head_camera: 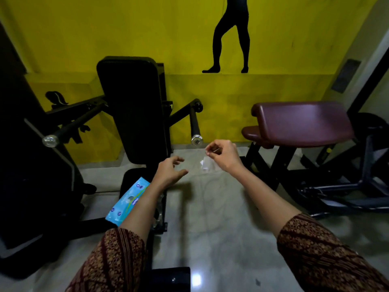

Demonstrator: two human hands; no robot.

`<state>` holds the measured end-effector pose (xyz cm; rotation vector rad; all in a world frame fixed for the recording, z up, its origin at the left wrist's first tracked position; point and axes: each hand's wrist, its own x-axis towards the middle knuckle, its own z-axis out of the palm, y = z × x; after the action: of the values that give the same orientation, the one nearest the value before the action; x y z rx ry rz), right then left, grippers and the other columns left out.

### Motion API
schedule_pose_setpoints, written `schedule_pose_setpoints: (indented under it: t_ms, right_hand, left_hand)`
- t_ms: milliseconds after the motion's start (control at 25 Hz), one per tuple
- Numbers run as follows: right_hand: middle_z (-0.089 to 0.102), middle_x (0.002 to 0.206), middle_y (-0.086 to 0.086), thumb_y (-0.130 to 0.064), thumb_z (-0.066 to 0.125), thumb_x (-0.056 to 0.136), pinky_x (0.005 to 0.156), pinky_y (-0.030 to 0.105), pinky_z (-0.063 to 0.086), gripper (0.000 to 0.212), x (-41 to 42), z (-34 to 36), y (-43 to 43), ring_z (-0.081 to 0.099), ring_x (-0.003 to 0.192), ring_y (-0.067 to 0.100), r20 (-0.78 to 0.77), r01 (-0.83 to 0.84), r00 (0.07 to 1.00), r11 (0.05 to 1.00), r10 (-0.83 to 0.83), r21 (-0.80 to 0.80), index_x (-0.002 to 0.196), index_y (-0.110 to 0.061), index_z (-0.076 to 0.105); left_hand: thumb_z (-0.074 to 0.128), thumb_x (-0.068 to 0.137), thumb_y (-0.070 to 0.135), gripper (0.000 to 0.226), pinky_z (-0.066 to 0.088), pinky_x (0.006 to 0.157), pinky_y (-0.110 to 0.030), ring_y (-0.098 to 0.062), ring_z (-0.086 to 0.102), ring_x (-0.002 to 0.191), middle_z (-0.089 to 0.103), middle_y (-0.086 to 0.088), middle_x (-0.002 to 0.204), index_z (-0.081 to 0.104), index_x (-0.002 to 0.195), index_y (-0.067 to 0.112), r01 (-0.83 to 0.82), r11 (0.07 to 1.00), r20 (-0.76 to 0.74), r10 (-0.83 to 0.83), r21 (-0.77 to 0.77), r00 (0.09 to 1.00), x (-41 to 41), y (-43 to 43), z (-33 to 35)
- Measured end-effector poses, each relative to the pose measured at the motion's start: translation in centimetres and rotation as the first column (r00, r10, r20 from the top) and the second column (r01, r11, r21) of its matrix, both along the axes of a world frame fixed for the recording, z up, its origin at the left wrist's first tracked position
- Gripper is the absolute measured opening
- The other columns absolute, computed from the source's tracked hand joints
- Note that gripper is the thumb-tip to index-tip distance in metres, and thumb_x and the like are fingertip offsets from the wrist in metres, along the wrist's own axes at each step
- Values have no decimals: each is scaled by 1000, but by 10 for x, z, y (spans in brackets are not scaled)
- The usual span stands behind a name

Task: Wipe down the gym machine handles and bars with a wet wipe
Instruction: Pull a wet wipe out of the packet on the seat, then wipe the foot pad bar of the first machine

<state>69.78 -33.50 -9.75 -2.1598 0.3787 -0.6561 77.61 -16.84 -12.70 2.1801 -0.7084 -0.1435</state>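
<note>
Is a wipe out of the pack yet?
Out: the right hand pinches a wipe, apart from the blue pack on the seat.

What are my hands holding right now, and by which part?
The right hand pinches the wet wipe by its top, so it hangs down. The left hand holds nothing.

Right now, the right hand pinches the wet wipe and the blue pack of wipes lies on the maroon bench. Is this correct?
Not quite. The head view shows the right hand pinching the wet wipe, but the blue pack lies on the black seat of the machine to the left, not on the maroon bench.
</note>
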Motion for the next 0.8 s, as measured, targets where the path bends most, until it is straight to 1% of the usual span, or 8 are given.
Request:
schedule_pose_setpoints:
  t_ms: [120, 200, 320, 440, 600, 640, 720, 800]
  right_hand:
    - [70, 82, 16, 5, 69, 78, 69, 26, 51, 6, -12, 0, -39, 62, 72, 17, -23, -52, 998, 998, 52, -18, 81, 0, 69]
    - [70, 82, 16, 4, 69, 78, 71, 28, 51, 6, -17, 0, -61, 62, 72, 18, -38, -86, 996, 996, 85, -23, 81, 0, 69]
    - [70, 82, 17, 4, 69, 77, 70, 28, 50, 5, -18, 0, -84, 61, 71, 17, -38, -130, 991, 991, 129, -22, 81, 0, 69]
    - [70, 80, 15, 4, 70, 77, 67, 24, 49, 6, -11, 4, -101, 61, 70, 15, -6, -161, 987, 987, 161, 15, 81, 0, 69]
    - [70, 82, 16, 5, 70, 77, 73, 29, 51, 7, 12, 14, -122, 63, 74, 18, 31, -213, 977, 976, 212, 47, 83, 1, 69]
    - [69, 81, 14, 4, 69, 77, 73, 29, 51, 7, 19, 17, -126, 63, 74, 17, 36, -226, 974, 972, 225, 58, 83, 0, 68]
    - [67, 79, 7, 3, 70, 78, 70, 22, 51, 8, 37, 22, -139, 62, 72, 13, 51, -260, 965, 963, 257, 69, 83, -2, 68]
    - [65, 77, 5, 3, 70, 77, 69, 22, 50, 7, 61, 24, -153, 61, 70, 12, 73, -290, 956, 954, 285, 78, 82, -3, 69]
  left_hand:
    - [73, 79, 15, 41, 40, 92, -26, -24, 56, 112, 61, -17, 117, 60, 117, 6, -39, 999, 3, 39, -11, 999, -17, -40, 3]
    - [72, 79, 15, 41, 40, 92, -26, -24, 55, 113, 61, -15, 118, 60, 117, 7, -51, 999, 16, 51, 3, 999, -30, -61, 6]
    - [72, 80, 16, 42, 39, 90, -23, -22, 56, 112, 61, -14, 119, 60, 119, 7, -86, 996, 23, 86, 26, 996, -39, -76, 7]
    - [72, 79, 17, 42, 40, 85, -22, -23, 57, 108, 62, -14, 117, 60, 118, 9, -133, 991, 23, 132, 35, 991, -35, -86, 14]
    - [73, 79, 18, 38, 39, 86, -21, -24, 57, 110, 63, -12, 115, 62, 115, 10, -193, 981, 72, 191, 28, 979, -14, -102, 30]
    - [73, 78, 18, 38, 39, 85, -21, -23, 57, 109, 64, -11, 113, 62, 114, 10, -202, 979, 79, 200, 23, 977, -7, -106, 32]
    - [74, 78, 18, 37, 39, 82, -19, -20, 58, 105, 65, -9, 109, 63, 112, 11, -226, 974, 89, 224, 13, 971, 11, -118, 34]
    - [73, 78, 18, 37, 37, 80, -17, -15, 57, 102, 64, -7, 109, 62, 114, 11, -257, 966, 93, 255, 12, 962, 31, -127, 35]
